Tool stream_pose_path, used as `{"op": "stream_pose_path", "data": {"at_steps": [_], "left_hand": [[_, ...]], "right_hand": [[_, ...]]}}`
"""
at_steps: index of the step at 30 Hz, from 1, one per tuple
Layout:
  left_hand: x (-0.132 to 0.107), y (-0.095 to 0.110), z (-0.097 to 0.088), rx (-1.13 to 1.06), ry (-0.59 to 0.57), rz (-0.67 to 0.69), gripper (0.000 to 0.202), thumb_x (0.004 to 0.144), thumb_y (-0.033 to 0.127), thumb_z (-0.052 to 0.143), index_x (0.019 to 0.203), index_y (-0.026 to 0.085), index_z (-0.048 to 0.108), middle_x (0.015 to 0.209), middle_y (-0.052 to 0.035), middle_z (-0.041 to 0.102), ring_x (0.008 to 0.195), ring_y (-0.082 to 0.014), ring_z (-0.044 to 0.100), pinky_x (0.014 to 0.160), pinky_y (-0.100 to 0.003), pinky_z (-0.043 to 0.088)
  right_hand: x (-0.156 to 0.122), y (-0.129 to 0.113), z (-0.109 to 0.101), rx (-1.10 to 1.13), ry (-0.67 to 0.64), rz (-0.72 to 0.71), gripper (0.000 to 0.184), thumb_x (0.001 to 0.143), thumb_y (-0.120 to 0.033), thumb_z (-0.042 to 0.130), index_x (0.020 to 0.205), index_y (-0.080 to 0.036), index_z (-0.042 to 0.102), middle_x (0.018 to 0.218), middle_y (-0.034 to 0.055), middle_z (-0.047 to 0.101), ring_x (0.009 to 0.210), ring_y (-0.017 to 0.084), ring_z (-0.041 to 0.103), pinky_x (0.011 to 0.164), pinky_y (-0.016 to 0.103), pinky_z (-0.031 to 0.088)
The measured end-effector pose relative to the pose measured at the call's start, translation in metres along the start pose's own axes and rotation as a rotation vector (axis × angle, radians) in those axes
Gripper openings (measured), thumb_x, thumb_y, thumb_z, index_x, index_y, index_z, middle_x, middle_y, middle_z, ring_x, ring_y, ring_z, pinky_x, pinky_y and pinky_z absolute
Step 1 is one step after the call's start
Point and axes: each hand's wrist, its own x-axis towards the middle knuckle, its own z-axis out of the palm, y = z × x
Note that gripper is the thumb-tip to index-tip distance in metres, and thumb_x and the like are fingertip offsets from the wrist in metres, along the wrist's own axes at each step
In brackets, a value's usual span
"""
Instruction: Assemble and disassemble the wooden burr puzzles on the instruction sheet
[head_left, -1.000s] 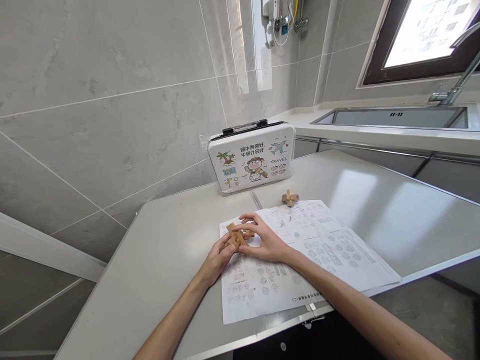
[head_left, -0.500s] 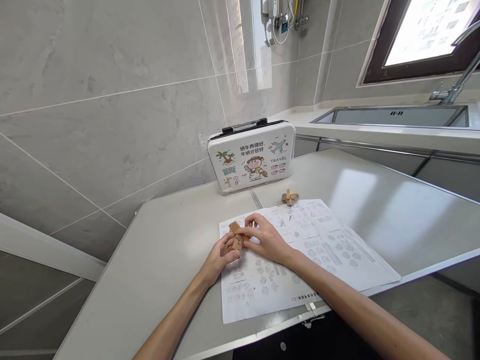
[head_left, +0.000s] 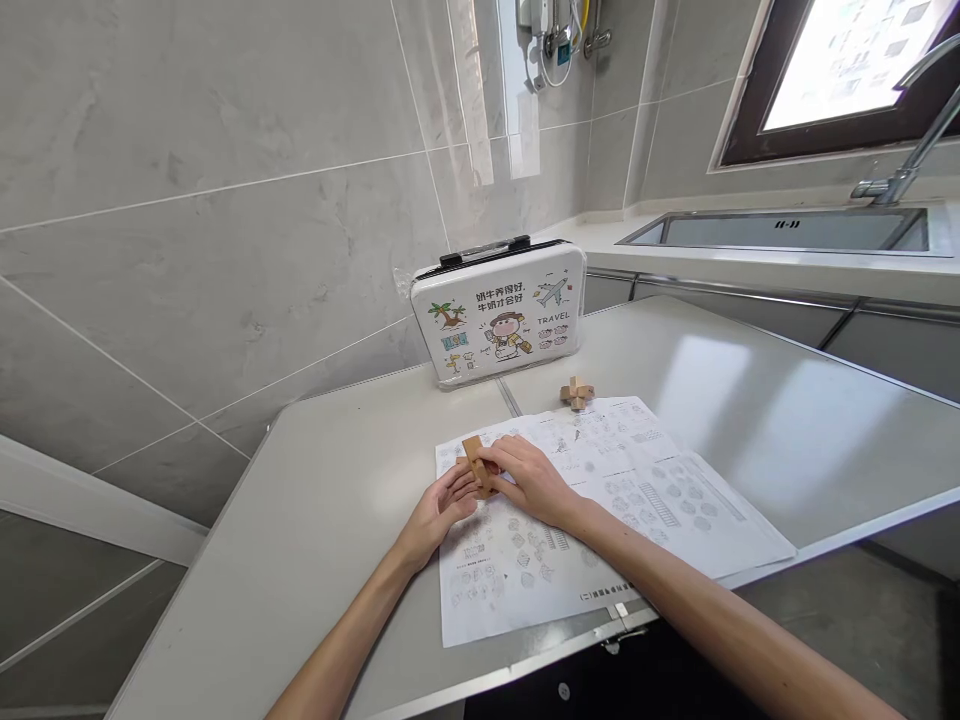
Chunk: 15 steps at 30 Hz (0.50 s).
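Observation:
A wooden interlocking puzzle [head_left: 475, 458] of light brown bars is held above the printed sheet. My right hand [head_left: 529, 480] grips it from the right, fingers and thumb bent round its side. My left hand [head_left: 439, 515] is at its left with fingers stretched out, the tips against or just beside the lower bars. The left thumb stands apart from the wood. Part of the puzzle is hidden behind the right fingers. Under both hands lies a white instruction sheet [head_left: 622, 500] printed with small diagrams.
A second wooden puzzle [head_left: 577, 394], star-shaped, rests at the sheet's back edge. Behind it, a white cartoon-printed case [head_left: 499, 315] with a black handle stands against the tiled wall [head_left: 300, 260]. To the right are a sink [head_left: 780, 232] and a faucet [head_left: 900, 180]. The folding table [head_left: 330, 500] has a metal edge.
The puzzle has turned in the right hand, one bar now standing more upright. My left fingers have straightened and the left thumb has come away from the wood.

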Motion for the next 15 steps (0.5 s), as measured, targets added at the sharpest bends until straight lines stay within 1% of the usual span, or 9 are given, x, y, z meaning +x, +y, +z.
{"op": "stream_pose_path", "data": {"at_steps": [4,6,9,12,15], "left_hand": [[0.0008,0.0004,0.0014,0.026,0.031,-0.031,0.047,0.091,0.033,0.074,0.136,0.022,0.064,0.142,-0.0133,0.063,0.134,-0.0305,0.057,0.117,-0.045,0.040],[0.0013,0.0004,0.0026,0.024,0.037,-0.040,0.045,0.092,0.035,0.074,0.134,0.021,0.065,0.136,-0.0132,0.067,0.128,-0.0294,0.062,0.115,-0.045,0.043],[0.0020,-0.0006,0.0043,0.023,0.051,-0.046,0.042,0.091,0.036,0.075,0.129,0.021,0.066,0.127,-0.0119,0.071,0.119,-0.0278,0.068,0.111,-0.045,0.048],[0.0025,-0.0028,0.0052,0.011,0.066,-0.050,0.042,0.089,0.038,0.077,0.126,0.020,0.067,0.125,-0.0119,0.071,0.110,-0.0276,0.072,0.105,-0.047,0.053],[0.0031,-0.0049,0.0053,0.012,0.092,-0.068,0.046,0.086,0.038,0.080,0.125,0.018,0.068,0.124,-0.0129,0.072,0.106,-0.0294,0.074,0.098,-0.047,0.058]], "right_hand": [[-0.0017,0.0023,0.0026,0.010,-0.003,0.009,0.014,0.103,-0.018,0.047,0.104,-0.023,0.060,0.082,0.0030,0.063,0.075,0.021,0.054,0.072,0.033,0.040],[-0.0026,0.0034,0.0044,0.015,-0.002,0.011,0.011,0.104,-0.024,0.050,0.099,-0.023,0.060,0.082,0.0029,0.064,0.075,0.020,0.054,0.070,0.032,0.040],[-0.0029,0.0036,0.0057,0.021,0.003,0.025,0.016,0.104,-0.032,0.053,0.093,-0.023,0.059,0.080,0.0029,0.063,0.073,0.020,0.054,0.068,0.031,0.040],[-0.0026,0.0026,0.0058,0.017,0.001,0.024,0.020,0.104,-0.032,0.052,0.086,-0.023,0.058,0.077,0.0023,0.063,0.071,0.019,0.054,0.067,0.030,0.040],[-0.0031,0.0023,0.0060,0.006,-0.004,0.019,0.020,0.103,-0.031,0.053,0.085,-0.023,0.058,0.077,0.0024,0.064,0.071,0.019,0.055,0.067,0.030,0.041]]}}
